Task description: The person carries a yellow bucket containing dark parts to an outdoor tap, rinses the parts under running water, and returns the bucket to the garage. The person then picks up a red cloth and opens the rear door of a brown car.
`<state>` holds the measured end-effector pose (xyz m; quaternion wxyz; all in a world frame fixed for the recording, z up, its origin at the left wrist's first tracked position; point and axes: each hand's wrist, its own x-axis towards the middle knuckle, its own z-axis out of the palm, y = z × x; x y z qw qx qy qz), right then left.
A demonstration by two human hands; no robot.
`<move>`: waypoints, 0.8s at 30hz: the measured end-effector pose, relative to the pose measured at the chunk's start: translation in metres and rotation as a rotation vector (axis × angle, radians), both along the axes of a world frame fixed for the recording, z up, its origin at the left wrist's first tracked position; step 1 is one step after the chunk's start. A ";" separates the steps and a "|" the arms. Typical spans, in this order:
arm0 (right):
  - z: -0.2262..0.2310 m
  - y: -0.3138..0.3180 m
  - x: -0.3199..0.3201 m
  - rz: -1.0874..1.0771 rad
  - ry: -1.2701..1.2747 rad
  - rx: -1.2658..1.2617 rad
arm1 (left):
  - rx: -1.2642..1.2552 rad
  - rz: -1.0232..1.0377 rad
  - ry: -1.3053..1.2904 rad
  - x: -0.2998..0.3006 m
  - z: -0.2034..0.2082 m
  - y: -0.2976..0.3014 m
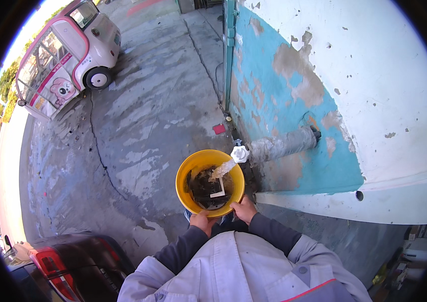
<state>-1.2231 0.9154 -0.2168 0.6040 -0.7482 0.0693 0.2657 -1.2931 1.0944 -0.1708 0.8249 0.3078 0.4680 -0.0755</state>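
Note:
A yellow bucket is between my hands, beneath a tap with a white knob. Water pours from the tap into it. Dark, murky contents and a pale L-shaped piece show inside; I cannot make out what that piece is. My left hand grips the near side of the rim, its fingers partly hidden under the bucket. On the near right side, my right hand holds the rim with the thumb on top.
A thickly wrapped pipe runs from the peeling blue-and-white wall to the tap. A red scrap lies on the cracked concrete. A pink-and-white vehicle stands far left, and a black-and-red scooter near left.

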 end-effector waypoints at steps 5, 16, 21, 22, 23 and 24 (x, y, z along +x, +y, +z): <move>-0.004 -0.009 -0.002 -0.151 0.150 0.116 | 0.035 -0.089 -0.003 0.010 0.017 -0.005; -0.008 -0.002 -0.001 -0.069 0.144 0.285 | 0.173 -0.098 -0.099 0.007 0.023 0.002; -0.034 0.017 0.021 -0.177 -0.163 0.207 | 0.087 -0.135 -0.085 0.038 0.022 0.020; -0.039 0.021 0.016 -0.185 -0.217 0.181 | 0.089 -0.125 -0.096 0.039 0.021 0.023; -0.043 0.026 0.010 -0.190 -0.181 0.212 | 0.151 -0.127 -0.080 0.035 0.022 0.027; -0.044 0.029 0.005 -0.151 -0.072 0.179 | 0.183 -0.130 -0.062 0.026 0.023 0.026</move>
